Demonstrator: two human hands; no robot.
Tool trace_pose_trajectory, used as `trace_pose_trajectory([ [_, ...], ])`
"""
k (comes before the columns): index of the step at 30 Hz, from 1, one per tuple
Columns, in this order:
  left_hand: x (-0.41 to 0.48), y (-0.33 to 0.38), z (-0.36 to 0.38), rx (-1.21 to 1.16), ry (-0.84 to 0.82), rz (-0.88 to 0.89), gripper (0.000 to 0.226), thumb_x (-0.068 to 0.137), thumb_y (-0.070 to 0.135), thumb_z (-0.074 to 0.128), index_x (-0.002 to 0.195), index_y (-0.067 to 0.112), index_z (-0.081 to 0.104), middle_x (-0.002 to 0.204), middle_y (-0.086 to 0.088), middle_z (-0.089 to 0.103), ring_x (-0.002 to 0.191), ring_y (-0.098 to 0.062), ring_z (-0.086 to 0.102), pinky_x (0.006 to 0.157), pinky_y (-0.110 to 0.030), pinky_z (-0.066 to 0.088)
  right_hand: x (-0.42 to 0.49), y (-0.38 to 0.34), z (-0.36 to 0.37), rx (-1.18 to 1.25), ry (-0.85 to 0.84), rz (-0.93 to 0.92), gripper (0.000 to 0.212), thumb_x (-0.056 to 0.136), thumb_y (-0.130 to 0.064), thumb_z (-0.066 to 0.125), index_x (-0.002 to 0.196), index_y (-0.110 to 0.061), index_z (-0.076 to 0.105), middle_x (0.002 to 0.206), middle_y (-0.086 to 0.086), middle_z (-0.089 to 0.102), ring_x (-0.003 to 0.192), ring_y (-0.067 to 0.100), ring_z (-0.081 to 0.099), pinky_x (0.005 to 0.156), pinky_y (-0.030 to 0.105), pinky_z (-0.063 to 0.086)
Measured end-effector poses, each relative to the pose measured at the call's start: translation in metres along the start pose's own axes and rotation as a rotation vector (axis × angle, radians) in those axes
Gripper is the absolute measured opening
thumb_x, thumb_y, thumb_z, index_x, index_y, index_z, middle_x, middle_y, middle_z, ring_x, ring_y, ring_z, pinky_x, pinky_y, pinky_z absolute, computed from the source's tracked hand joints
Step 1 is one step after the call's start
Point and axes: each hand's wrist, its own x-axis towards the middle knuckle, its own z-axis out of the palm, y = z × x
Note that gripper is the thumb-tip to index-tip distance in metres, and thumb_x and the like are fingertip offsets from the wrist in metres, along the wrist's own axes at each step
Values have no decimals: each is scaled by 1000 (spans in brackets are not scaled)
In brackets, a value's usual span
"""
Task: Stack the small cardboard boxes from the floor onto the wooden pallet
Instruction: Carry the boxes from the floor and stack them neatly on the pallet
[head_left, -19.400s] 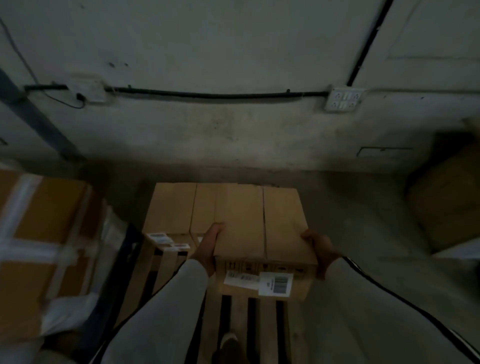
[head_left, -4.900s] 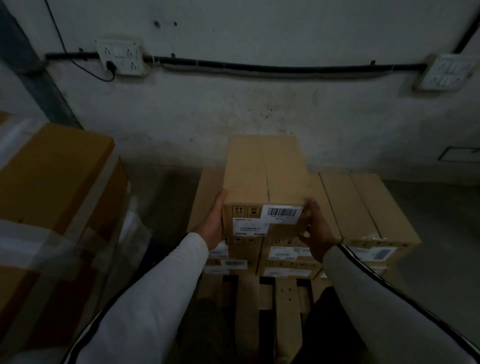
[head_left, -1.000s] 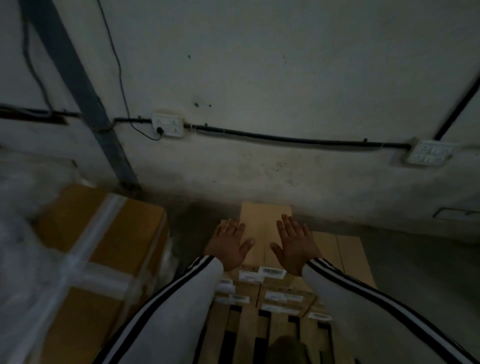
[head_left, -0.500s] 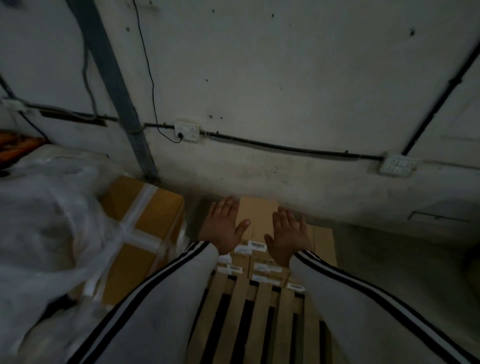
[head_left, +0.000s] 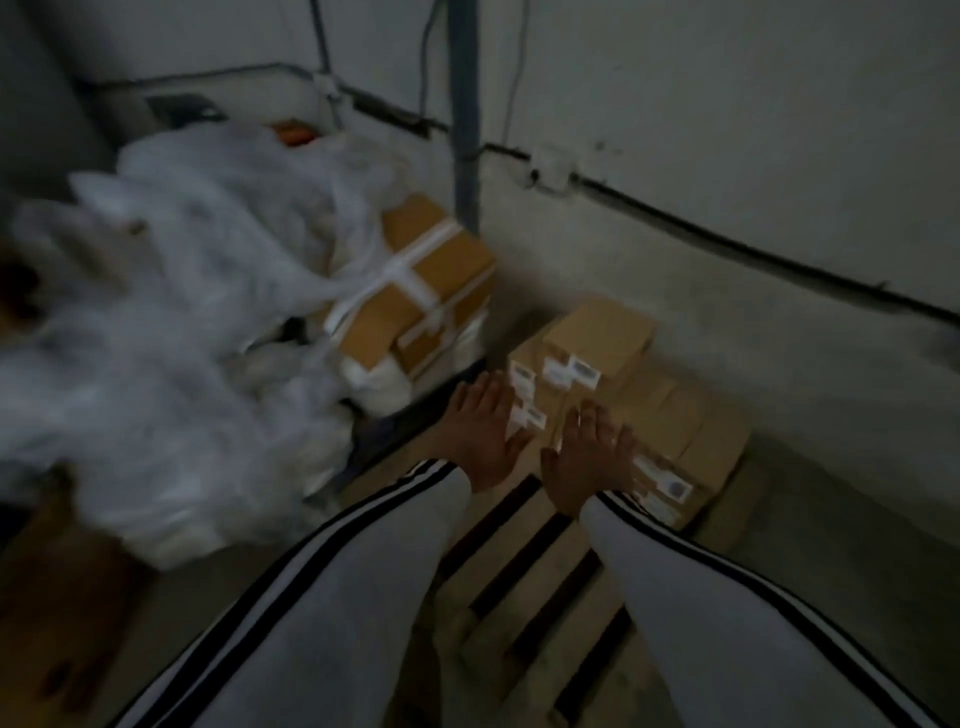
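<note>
While both arms stretch out over the wooden pallet (head_left: 524, 566), the left hand (head_left: 480, 436) and right hand (head_left: 587, 465) hang side by side, palms down, fingers (head_left: 491, 397) straight and a little apart, gripping nothing. Just past the fingertips, the small cardboard boxes (head_left: 670, 415) sit stacked on the pallet's far end by the wall (head_left: 727, 130), white labels facing us, and the top box (head_left: 602, 332) crowns the left side. Whether the hands touch the stack is lost in the blur. Off to the left lie a taped carton (head_left: 415, 291) and a heap of plastic wrap (head_left: 182, 312).
</note>
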Motion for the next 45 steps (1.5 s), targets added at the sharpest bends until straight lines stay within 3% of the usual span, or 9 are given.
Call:
trace_pose_trajectory([
  [11,-206,-94,41,-207,14,-599,75,103,61,16,162,15,7,170,-6,-3,156,-23,-4,126,-45,0,-85,-159,52,-147,-67,-458,75,103,-52,24,161,-10,1,169,10,-4,156,28,-2,123,56,4],
  [15,-253,-143,74,-337,43,-860,75,103,59,19,161,12,11,169,-10,4,156,-26,1,126,-44,1,-89,-236,77,-284,-144,-700,75,102,-53,26,161,-14,3,169,9,-3,155,28,-3,122,58,-1],
  [19,-282,-197,116,-421,64,-990,73,104,57,20,161,12,10,169,-11,6,156,-26,4,126,-44,4,-77,-306,126,-330,-168,-805,75,101,-54,28,162,-17,3,169,9,-3,155,28,-3,122,59,-4],
  [25,-312,-284,251,-625,51,-1284,71,105,56,23,160,11,16,169,-11,10,156,-28,6,126,-43,8,-45,-376,267,-327,-250,-851,77,100,-54,30,161,-12,9,169,11,5,155,29,6,123,55,5],
  [31,-341,-301,431,-713,-25,-1260,66,106,48,30,159,10,19,168,-8,14,155,-22,8,126,-36,8,-10,-409,428,-469,-384,-1052,74,102,-50,31,161,-14,4,169,8,-6,156,26,-5,123,57,-2],
  [37,-302,-340,584,-882,11,-1516,69,106,48,32,158,5,20,167,-13,17,154,-27,13,126,-37,11,63,-439,575,-286,-479,-875,75,103,-50,35,161,-16,2,169,8,-4,156,28,-1,125,50,6],
  [42,-288,-365,682,-1025,167,-1747,72,104,51,38,155,1,29,161,-19,31,149,-33,27,124,-42,20,109,-444,669,-162,-580,-390,83,101,-61,32,160,-10,3,167,15,14,149,37,25,119,53,27],
  [45,-299,-367,721,-1408,235,-1942,101,86,82,40,153,7,35,155,-15,42,141,-36,42,120,-45,30,121,-440,699,67,-830,-113,82,99,-66,35,157,-11,21,159,15,34,141,36,39,114,46,33],
])
